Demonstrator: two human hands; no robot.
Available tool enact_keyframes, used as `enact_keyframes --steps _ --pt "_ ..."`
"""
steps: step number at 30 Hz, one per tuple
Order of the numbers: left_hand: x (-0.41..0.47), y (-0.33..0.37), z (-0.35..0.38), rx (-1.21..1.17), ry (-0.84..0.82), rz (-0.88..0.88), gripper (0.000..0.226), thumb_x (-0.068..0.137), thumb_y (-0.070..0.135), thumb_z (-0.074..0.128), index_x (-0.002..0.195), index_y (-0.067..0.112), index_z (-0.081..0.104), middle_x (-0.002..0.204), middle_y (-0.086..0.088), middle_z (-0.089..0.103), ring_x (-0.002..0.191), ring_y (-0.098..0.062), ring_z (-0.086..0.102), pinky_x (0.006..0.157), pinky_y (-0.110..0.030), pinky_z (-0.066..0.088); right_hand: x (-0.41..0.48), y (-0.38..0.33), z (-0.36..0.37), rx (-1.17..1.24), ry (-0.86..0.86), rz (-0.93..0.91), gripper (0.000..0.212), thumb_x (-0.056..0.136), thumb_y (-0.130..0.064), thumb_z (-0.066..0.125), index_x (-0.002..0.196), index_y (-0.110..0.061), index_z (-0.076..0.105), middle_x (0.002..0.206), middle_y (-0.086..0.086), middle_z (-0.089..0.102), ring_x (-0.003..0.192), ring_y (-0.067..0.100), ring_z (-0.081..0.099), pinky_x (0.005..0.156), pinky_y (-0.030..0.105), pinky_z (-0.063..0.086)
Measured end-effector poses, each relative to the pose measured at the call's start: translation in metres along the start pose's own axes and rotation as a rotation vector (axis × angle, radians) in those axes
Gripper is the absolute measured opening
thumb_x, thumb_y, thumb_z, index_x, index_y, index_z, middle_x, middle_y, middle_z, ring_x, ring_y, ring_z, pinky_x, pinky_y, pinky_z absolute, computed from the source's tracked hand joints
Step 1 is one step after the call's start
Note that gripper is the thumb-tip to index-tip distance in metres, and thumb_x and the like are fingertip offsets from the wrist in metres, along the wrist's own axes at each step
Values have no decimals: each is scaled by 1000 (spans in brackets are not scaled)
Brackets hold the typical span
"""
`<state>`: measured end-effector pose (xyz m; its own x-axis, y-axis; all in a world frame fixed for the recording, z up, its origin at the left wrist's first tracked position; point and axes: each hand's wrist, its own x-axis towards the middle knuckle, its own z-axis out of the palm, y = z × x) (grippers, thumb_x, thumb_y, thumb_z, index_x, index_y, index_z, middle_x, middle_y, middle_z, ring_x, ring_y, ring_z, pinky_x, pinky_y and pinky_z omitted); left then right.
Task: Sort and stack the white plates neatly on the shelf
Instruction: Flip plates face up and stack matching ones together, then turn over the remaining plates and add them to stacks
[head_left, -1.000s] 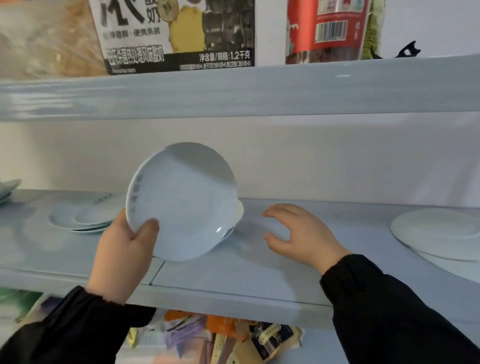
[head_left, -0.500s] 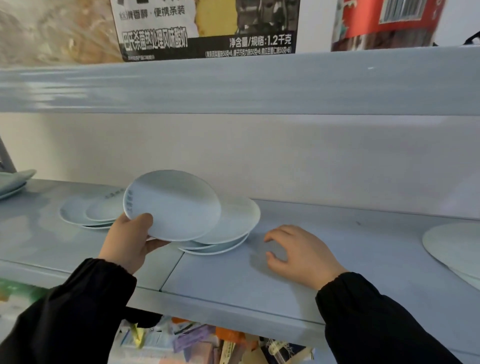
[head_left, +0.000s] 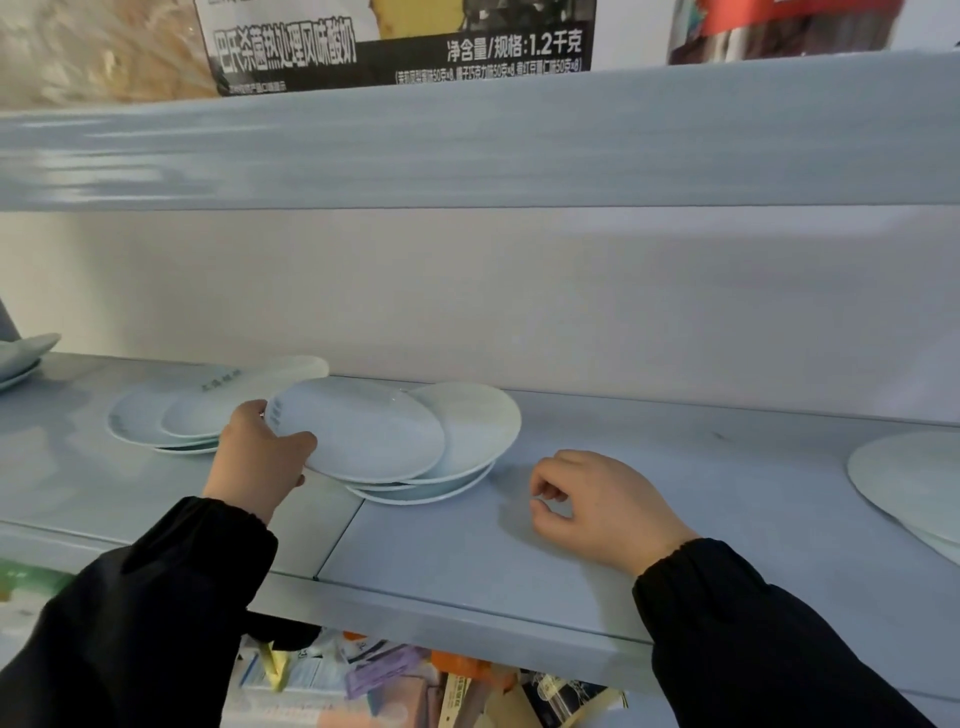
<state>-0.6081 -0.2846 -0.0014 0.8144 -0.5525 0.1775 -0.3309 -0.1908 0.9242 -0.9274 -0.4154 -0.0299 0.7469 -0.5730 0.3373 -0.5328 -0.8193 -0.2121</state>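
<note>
— What sits on the shelf (head_left: 467, 561), starting from the left?

— Plates at the far left edge (head_left: 23, 353) (cut off, count unclear), then a low stack (head_left: 156, 421) of at least three. Next the left hand (head_left: 260, 457) grips a white plate (head_left: 358, 436) by its rim, resting it on a middle pile (head_left: 457, 457) of about three.

— And the right side?

— The right hand (head_left: 597, 499) lies loosely curled on the shelf, holding nothing. Two large plates (head_left: 914, 483) follow, cropped.
</note>
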Motion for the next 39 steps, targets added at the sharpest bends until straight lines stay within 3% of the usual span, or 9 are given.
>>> enact_keyframes --steps 3,8,11,16,21,26,32,35,39 --pt "1 -6 -2 71 17 -16 72 78 7 60 144 15 32 133 -7 45 72 -26 65 75 -45 57 0 -1 0 2 14 -6 19 87 -46 48 88 -31 59 84 -13 56 80 8 54 68 29 49" --pt "-2 -15 -5 189 5 64 73 76 13 61 143 21 32 140 -10 36 95 -32 60 89 -52 52 0 -1 1 2 17 1 20 86 -47 48 89 -32 59 85 -14 56 82 8 55 69 29 49" --pt "-9 -13 -5 256 2 108 70 81 13 61 144 20 32 141 -12 34 101 -30 57 96 -43 45 -1 -2 1 6 12 1 23 85 -49 45 90 -32 59 87 -14 57 83 7 55 69 28 49" --pt "-23 -1 -6 269 44 251 64 84 18 63 143 21 37 141 -9 35 112 -25 52 95 -37 40 -1 -1 1 -2 22 2 27 84 -52 43 90 -31 59 86 -14 56 83 8 54 69 28 49" --pt "-50 20 0 297 82 533 58 86 18 64 140 24 43 134 4 40 116 -15 45 96 -28 34 -2 -1 1 -6 6 28 26 86 -52 44 94 -33 60 90 -15 56 84 6 53 72 27 49" --pt "-70 36 14 443 -15 777 55 85 35 52 138 21 48 130 -1 48 124 -22 41 100 -28 32 -4 0 -2 -2 -27 51 44 80 -62 34 101 -33 60 95 -16 56 89 5 53 76 27 49" --pt "-88 45 43 542 -112 885 55 84 43 46 133 20 53 123 -2 57 118 -20 46 98 -26 35 -17 5 -17 -51 -12 69 36 90 -55 48 114 -32 62 106 -15 59 99 7 55 81 30 50" --pt "-94 48 60 535 -168 920 53 84 44 47 130 20 55 121 -2 58 116 -24 51 96 -35 44 -31 14 -26 -68 3 98 38 89 -55 49 116 -31 62 107 -14 59 101 9 55 81 31 50" --pt "-107 54 88 518 -244 944 52 82 46 47 127 21 57 118 -1 60 113 -23 52 95 -36 45 -56 33 -38 -108 7 171 52 81 -66 36 115 -34 61 107 -15 59 103 7 55 81 31 50"
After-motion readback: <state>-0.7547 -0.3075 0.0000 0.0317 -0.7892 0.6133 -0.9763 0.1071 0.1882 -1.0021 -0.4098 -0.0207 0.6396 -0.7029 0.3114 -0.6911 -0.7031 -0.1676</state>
